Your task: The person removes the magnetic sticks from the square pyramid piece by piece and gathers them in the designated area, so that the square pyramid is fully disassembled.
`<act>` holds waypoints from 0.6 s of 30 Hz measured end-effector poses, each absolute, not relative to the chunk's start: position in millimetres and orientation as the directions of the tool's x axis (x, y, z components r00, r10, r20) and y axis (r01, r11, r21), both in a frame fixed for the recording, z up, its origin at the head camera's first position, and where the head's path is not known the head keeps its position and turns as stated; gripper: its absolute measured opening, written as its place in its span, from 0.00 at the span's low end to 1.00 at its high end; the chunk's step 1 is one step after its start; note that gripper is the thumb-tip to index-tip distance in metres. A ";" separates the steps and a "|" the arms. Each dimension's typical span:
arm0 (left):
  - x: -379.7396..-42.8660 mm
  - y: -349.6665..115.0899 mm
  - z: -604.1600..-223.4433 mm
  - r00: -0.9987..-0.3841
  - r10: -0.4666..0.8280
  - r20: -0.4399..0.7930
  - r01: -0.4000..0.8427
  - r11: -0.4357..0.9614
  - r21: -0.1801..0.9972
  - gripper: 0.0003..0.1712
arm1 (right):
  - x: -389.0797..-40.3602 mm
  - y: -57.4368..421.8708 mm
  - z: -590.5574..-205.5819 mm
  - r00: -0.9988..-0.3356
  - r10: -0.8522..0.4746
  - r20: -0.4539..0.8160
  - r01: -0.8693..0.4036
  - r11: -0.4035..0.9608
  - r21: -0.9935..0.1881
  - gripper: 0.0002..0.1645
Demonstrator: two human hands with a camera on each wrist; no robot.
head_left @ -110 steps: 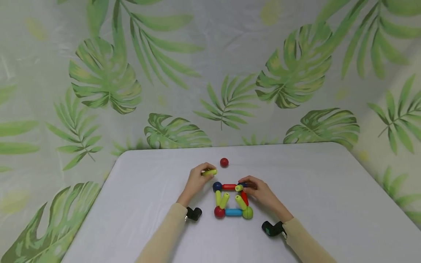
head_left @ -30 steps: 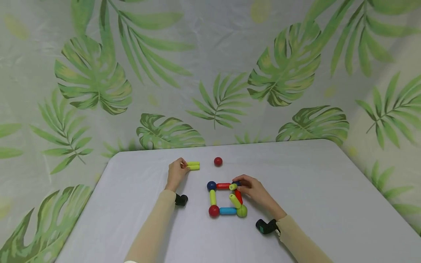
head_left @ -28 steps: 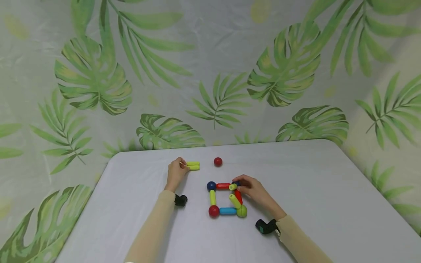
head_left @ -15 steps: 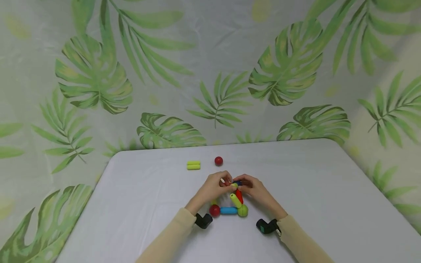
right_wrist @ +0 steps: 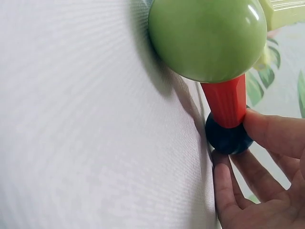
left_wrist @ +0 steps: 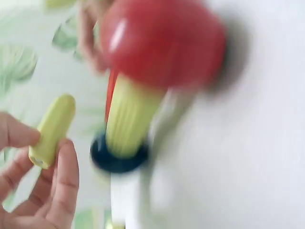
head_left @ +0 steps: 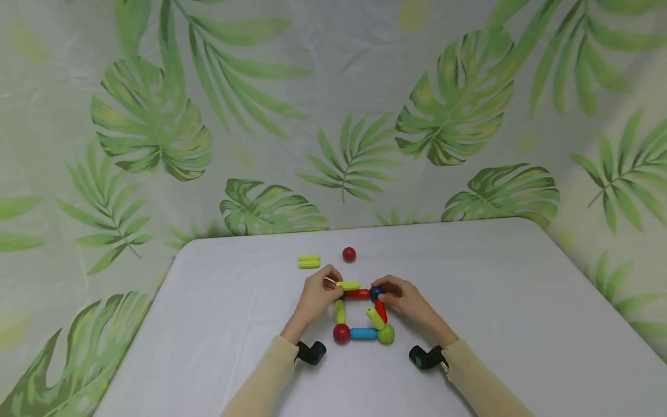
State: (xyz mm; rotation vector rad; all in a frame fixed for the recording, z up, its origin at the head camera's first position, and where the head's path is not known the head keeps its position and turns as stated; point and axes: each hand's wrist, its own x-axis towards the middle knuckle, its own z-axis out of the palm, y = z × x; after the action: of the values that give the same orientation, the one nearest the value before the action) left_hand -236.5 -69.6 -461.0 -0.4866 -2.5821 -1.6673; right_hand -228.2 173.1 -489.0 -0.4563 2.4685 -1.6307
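My left hand pinches a yellow-green magnetic rod between thumb and fingers, over the back left corner of a square frame. My right hand grips the dark blue ball at the frame's back right corner. A red ball and a green ball form the front corners, joined by a blue rod. Another dark blue ball at the back left is mostly hidden by my left hand in the head view. One yellow-green rod tilts up from the green ball.
Two yellow-green rods lie side by side behind my left hand. Beside them, a loose red ball sits near the back of the white table. A leaf-patterned cloth hangs behind the table.
My left hand left the pair of rods at the back, reached the back right blue ball, and has moved left with the rod that was on it. My right hand stays on that ball.
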 end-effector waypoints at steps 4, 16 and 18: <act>-251.2 -99.8 -467.4 -0.987 0.035 0.157 0.158 0.379 0.912 0.09 | -228.5 172.9 -488.1 -0.948 -0.317 0.035 -0.160 0.376 -0.913 0.17; -290.3 -131.7 -479.1 -0.988 -0.077 0.131 0.063 0.575 0.816 0.05 | -226.8 172.8 -488.9 -0.949 -0.315 0.034 -0.159 0.381 -0.911 0.16; -292.9 -131.8 -478.5 -0.987 -0.080 0.141 0.068 0.587 0.807 0.05 | -227.0 172.3 -488.5 -0.950 -0.310 0.028 -0.149 0.373 -0.916 0.16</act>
State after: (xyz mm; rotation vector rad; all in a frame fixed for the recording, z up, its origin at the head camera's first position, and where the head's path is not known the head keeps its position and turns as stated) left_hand -292.9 -131.8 -478.5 0.0102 -2.6510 -1.3581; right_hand -227.0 172.3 -488.5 -0.4180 2.4772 -1.6270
